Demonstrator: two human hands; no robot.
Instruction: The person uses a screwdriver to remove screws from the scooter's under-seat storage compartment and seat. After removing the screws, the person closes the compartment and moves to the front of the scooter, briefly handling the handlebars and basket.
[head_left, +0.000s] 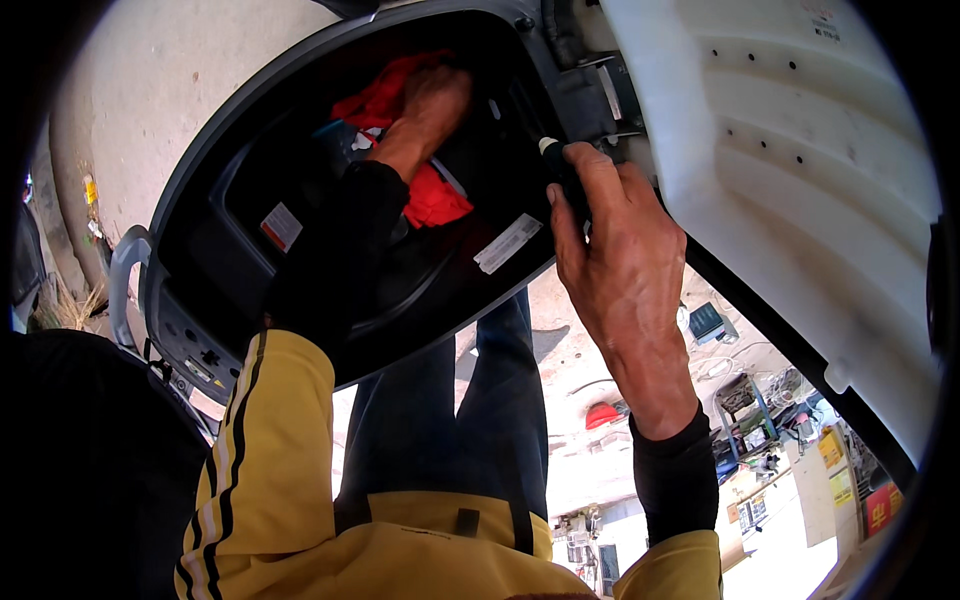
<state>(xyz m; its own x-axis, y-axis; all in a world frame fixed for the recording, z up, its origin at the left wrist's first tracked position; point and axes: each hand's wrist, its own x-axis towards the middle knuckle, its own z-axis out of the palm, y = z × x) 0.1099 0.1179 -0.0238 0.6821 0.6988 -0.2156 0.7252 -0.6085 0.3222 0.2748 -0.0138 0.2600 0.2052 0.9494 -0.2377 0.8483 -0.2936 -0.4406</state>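
Observation:
My left hand (pixel 436 105) reaches deep into the black storage bin (pixel 190 230) under a scooter seat. Its fingers are curled at a bright red cloth (pixel 375 100) and are partly lost in shadow. More red fabric (pixel 437 200) lies below my wrist, with a small pale and bluish item (pixel 362 140) beside it. At the bin's right rim, near the hinge, my right hand (pixel 625 240) is closed around a dark, rod-like thing with a pale end (pixel 549 147). Most of that thing is hidden by my fingers and the dark background.
The raised seat, its pale underside (pixel 780 190) showing, stands to the right. Metal hinge parts (pixel 608 95) sit at the bin's rim. On the ground at lower right are a small blue-framed stool (pixel 745 410), a red object (pixel 601 415), cables and scattered tools.

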